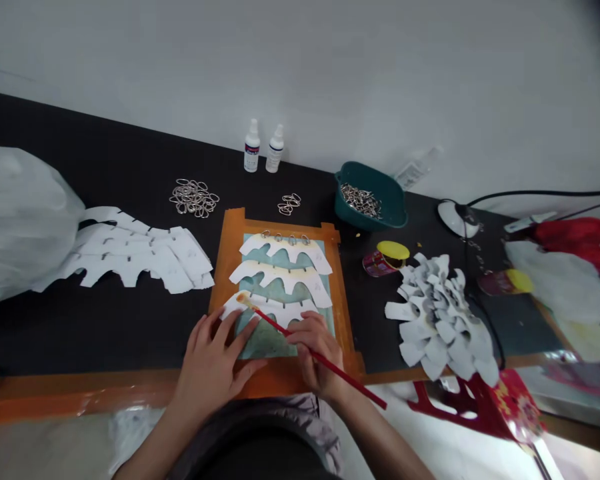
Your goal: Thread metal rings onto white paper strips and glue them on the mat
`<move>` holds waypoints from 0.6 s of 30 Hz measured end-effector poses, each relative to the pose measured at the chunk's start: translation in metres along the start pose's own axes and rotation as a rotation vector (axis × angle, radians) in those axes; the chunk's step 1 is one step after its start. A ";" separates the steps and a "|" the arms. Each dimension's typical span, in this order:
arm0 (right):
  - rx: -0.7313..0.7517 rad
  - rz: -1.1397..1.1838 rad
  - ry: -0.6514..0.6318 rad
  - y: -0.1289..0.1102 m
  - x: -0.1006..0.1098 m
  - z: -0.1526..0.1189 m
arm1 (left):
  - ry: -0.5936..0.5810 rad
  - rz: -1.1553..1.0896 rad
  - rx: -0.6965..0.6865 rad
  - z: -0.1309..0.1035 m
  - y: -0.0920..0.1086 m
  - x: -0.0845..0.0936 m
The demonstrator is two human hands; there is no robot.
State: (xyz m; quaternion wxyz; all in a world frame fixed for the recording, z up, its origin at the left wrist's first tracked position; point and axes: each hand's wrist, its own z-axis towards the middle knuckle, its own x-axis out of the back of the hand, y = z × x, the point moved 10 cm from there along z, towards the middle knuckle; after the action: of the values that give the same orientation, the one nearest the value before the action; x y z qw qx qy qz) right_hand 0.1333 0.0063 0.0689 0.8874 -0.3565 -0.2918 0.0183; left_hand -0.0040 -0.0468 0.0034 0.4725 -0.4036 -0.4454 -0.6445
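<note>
My right hand [316, 347] grips a long red-handled brush [325, 363], its bristle tip resting on the left end of the nearest white cut-out piece [280, 311]. With fingers spread, my left hand [217, 353] lies flat, fingertips on that piece's lower left edge. Two more scalloped white pieces lie beyond it: a middle one [275, 275] and a far one [300, 251] with several metal rings along its top edge. Yellowish-brown coating shows on the upper edges. All three pieces rest on a green mat [265, 343] framed by brown tape.
Loose metal rings [194, 199] lie behind, left of two white bottles [251, 147]. A green basin [397, 212] holds small metal parts. A yellow-lidded can [377, 263] and a heap of white pieces [443, 327] are at right; stacked white cut-outs [130, 257] and a pale bag [25, 220] at left.
</note>
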 end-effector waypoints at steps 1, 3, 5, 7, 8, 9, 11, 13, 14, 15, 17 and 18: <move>-0.010 -0.013 -0.006 0.000 0.004 0.001 | 0.000 0.005 0.000 0.000 0.000 0.000; -0.029 -0.037 0.026 -0.002 0.017 0.003 | -0.004 0.009 0.004 -0.001 -0.001 0.000; -0.036 -0.049 0.087 -0.005 0.031 0.004 | -0.009 0.006 0.004 -0.001 -0.001 -0.001; -0.025 -0.047 0.109 -0.007 0.033 0.006 | -0.007 0.000 0.003 -0.001 -0.001 -0.001; -0.014 -0.042 0.097 -0.007 0.029 0.007 | -0.006 -0.001 0.002 -0.001 -0.001 -0.001; -0.001 -0.037 0.073 -0.006 0.022 0.008 | -0.003 -0.003 0.002 -0.001 -0.001 -0.001; 0.033 -0.036 0.026 -0.006 0.009 0.009 | 0.003 -0.005 0.003 -0.001 -0.002 -0.001; 0.049 -0.048 -0.006 -0.005 0.003 0.010 | 0.004 -0.011 0.004 -0.001 -0.002 0.000; 0.043 -0.059 -0.018 -0.004 0.004 0.010 | 0.007 -0.014 0.005 -0.001 -0.002 0.000; 0.030 -0.072 -0.027 -0.003 0.007 0.009 | 0.007 -0.016 0.007 -0.001 -0.002 0.000; -0.009 -0.093 -0.027 -0.003 0.020 0.006 | 0.005 -0.020 0.010 -0.001 -0.002 0.000; -0.019 -0.099 -0.015 -0.004 0.027 0.005 | 0.006 -0.023 0.009 -0.001 -0.002 0.000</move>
State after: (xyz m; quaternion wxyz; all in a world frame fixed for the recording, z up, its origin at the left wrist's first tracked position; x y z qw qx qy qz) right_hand 0.1523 0.0128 0.0877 0.8815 -0.3501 -0.3158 -0.0257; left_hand -0.0063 -0.0476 0.0024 0.4682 -0.3944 -0.4517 -0.6490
